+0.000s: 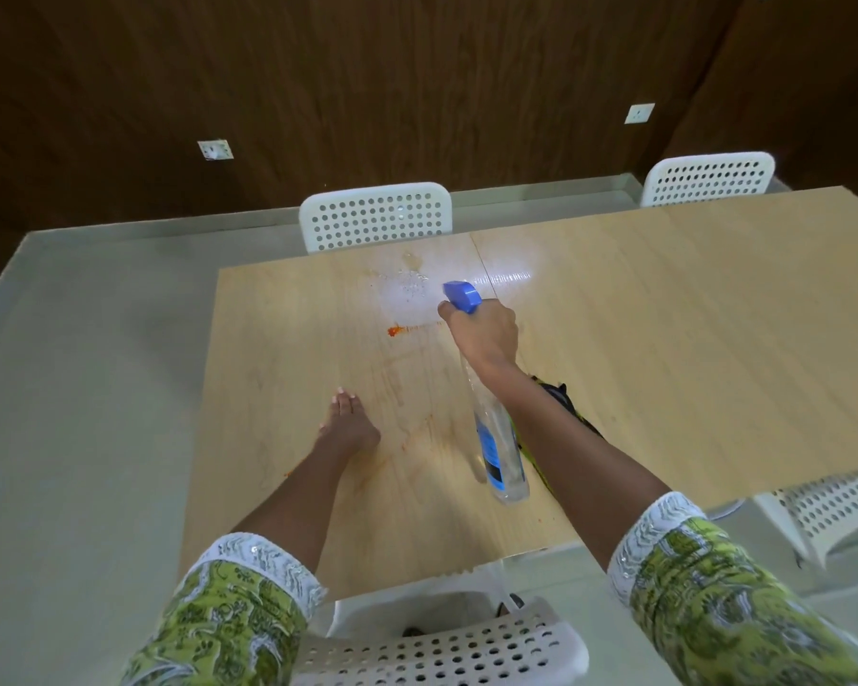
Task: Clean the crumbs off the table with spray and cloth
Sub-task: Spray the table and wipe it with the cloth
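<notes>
The left hand (349, 422) lies flat on the table (664, 339), fingers straight and holding nothing, bracing near the left edge. Just right of it and a little behind, faint orange smears and specks mark the wood. Ahead of that hand and to its right sit the orange crumbs (395, 331), a small clump with a thin trail running right toward the other hand.

The right hand (484, 334) grips the neck of the bottle (499, 453), fingers curled round it with 1 finger at the trigger under the blue nozzle (461, 296). The bottle hangs tilted, its clear body trailing back under the wrist, nozzle aimed forward. Just beyond the nozzle a wet patch (407, 289) of droplets shines on the wood, a little past the crumbs.

Under the right forearm, partly hidden, lies the cloth (563, 398), dark with yellow-green, touching the table.

The step in hand looks like spraying. The wet patch sits beyond the crumbs, so the next move likely calls for a squirt nearer the clump, then setting the bottle down and taking the cloth to wipe.

The bottle carries a blue label; its writing is too blurred to read.
</notes>
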